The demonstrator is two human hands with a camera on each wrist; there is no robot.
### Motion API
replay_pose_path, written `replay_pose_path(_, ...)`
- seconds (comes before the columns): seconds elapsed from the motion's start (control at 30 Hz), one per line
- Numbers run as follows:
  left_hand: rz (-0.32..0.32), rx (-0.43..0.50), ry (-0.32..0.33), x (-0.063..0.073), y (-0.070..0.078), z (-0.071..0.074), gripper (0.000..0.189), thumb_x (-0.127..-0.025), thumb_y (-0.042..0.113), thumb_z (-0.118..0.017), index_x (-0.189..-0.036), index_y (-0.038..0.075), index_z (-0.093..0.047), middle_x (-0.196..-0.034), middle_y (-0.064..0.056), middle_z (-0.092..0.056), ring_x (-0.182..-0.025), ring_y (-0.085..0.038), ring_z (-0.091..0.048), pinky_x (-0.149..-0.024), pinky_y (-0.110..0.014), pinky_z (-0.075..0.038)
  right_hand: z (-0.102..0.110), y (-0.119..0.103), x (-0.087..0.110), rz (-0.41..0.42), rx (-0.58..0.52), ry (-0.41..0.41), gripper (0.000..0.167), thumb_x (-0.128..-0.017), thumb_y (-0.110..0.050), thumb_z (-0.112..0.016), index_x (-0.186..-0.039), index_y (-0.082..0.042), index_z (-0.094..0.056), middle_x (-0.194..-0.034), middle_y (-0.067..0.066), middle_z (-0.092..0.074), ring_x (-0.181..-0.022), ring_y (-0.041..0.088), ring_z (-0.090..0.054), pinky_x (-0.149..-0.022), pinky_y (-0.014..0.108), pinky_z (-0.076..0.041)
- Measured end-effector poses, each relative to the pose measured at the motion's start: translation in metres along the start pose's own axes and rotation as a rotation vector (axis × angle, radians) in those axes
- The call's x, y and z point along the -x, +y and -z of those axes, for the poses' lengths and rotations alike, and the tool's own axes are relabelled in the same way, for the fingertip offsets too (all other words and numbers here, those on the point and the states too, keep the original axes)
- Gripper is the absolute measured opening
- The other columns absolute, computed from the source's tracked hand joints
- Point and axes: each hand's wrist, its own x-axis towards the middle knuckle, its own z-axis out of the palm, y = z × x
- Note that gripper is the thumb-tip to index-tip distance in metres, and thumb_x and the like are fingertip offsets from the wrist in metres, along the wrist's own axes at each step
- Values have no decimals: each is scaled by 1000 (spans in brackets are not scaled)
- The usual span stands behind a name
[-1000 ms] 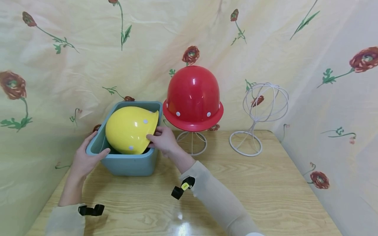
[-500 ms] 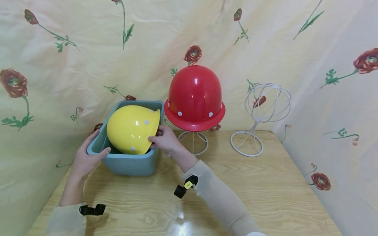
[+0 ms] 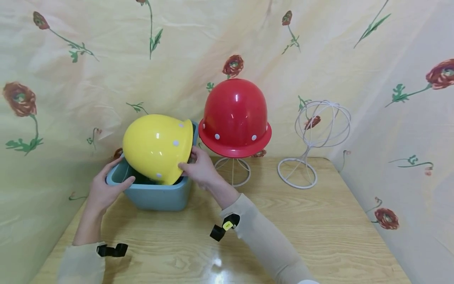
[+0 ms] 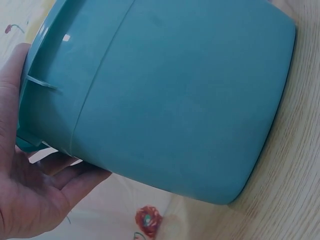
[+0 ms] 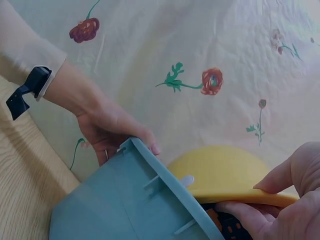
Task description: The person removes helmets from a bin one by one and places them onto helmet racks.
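1. Two hands in play, and both are busy. The left hand (image 3: pixel 104 191) grips the near-left corner of the bin's rim, and the right hand (image 3: pixel 201 167) pinches the yellow helmet's brim, thumb on the outside.
2. We count two hard hats. The yellow helmet (image 3: pixel 152 146) is on its side, partly inside the bin, crown to the left and bulging above the rim. The red helmet (image 3: pixel 235 118) sits upright over a stand, just right of the bin.
3. Pale studs we can count: three on the yellow one, four on the red one.
4. One blue bin (image 3: pixel 156 198), standing on the wooden tabletop (image 3: pixel 337 228).
5. Two white wire stands: the covered stand (image 3: pixel 249 172) under the red helmet, and the right-hand stand (image 3: pixel 304 154) with its wire globe in full view.
6. Two black wrist mounts, one on the left sleeve (image 3: pixel 112 250) and one on the right (image 3: pixel 225 228).
7. Hidden stuff: the red helmet covers the top of its stand, the yellow one blocks most of the bin's inside, and some right-hand fingers are tucked under the brim.
8. Something dark with orange bits (image 5: pixel 232 227) shows under the brim in the right wrist view, but we can't make out what it is.
9. Both sleeves get cut off at the head view's bottom edge.
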Motion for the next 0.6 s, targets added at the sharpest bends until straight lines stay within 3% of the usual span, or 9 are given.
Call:
replay_pose_path(0.1, 1, -9, 2, 0, 2, -1, 82, -98, 30, -78, -168, 19, -35, -174, -22, -28, -150, -53, -31, -112, -84, -31, 1, 0, 1, 23, -1, 0, 54, -100, 2, -68, -150, -6, -50, -137, 16, -64, -122, 34, -73, -97, 45, -62)
replay_pose_path(0.43, 8, -17, 2, 2, 2, -1, 83, -98, 33, -78, -168, 20, -34, -174, -22, -27, -150, -54, -30, -111, -86, -30, -2, 0, 7, 83, 31, 7, 57, -100, 2, -68, -153, -7, -48, -138, 16, -61, -123, 35, -72, -97, 44, -62)
replay_pose_path(0.6, 2, 0, 1, 2, 3, -1, 83, -98, 31, -78, -168, 19, -35, -175, -21, -25, -154, -56, -25, -114, -87, -23, -3, -3, 11, 80, 29, 8, 59, -100, 1, -69, -153, -10, -48, -139, 14, -61, -126, 34, -71, -100, 45, -61)
